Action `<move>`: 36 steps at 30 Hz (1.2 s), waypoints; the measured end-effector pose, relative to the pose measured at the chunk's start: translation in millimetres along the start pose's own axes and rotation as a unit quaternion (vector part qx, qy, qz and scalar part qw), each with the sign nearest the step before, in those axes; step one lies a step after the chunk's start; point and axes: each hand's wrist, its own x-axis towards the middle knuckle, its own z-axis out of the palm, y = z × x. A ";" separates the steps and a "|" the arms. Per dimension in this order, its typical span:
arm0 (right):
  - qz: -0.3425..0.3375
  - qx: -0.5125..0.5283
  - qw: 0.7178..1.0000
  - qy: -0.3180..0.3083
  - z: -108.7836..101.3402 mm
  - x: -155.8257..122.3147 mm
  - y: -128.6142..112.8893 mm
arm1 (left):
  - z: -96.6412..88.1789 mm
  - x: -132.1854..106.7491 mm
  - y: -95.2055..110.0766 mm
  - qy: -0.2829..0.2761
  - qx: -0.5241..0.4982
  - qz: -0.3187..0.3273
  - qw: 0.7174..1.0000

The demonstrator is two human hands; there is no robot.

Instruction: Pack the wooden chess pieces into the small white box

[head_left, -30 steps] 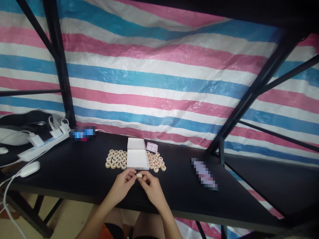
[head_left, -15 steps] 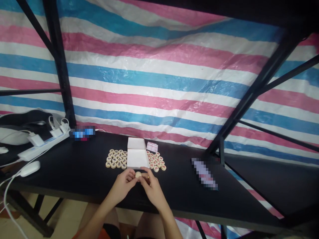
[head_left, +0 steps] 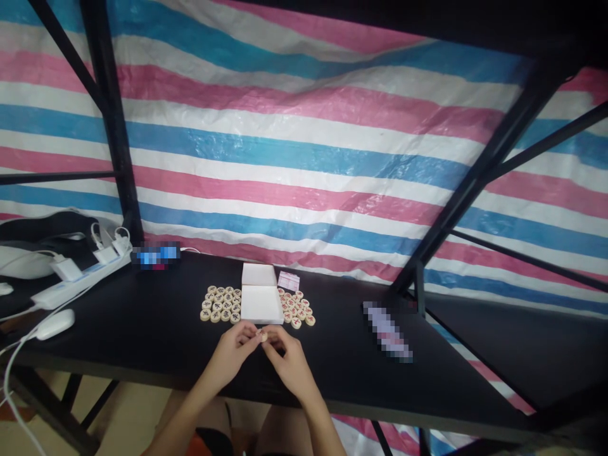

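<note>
Head view: I have both hands together over the near part of the black desk [head_left: 156, 323], just in front of an open white box [head_left: 261, 305]. Between the fingertips of my left hand [head_left: 234, 349] and right hand [head_left: 287, 354] I grasp one small round xiangqi piece [head_left: 265, 338], its pale side partly hidden by my fingers. The character on it is too small to read, and I cannot tell whether its edge touches the desk.

Left of the box the black-marked pieces [head_left: 216, 306] sit in close rows; right of it the red-marked pieces [head_left: 301, 314] lie in a looser cluster, with a pink-and-white paper slip [head_left: 289, 280] just behind them.

As I judge it, the step in hand is handling this single piece, likely adjusting how it faces. The next move calls for a light, steady pinch: one hand should have it firmly before the other lets go, since so small a disc could slip and roll into the neighbouring pieces.
</note>
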 end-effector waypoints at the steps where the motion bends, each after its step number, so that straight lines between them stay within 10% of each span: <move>1: 0.001 0.001 1.000 -0.002 0.1 -0.1 -0.9 | -0.3 0.4 -1.3 0.004 -0.004 0.003 1.000; 36: -0.027 -0.033 0.999 0.018 1.6 0.4 12.3 | 1.1 0.5 -0.1 -0.002 0.019 -0.016 1.000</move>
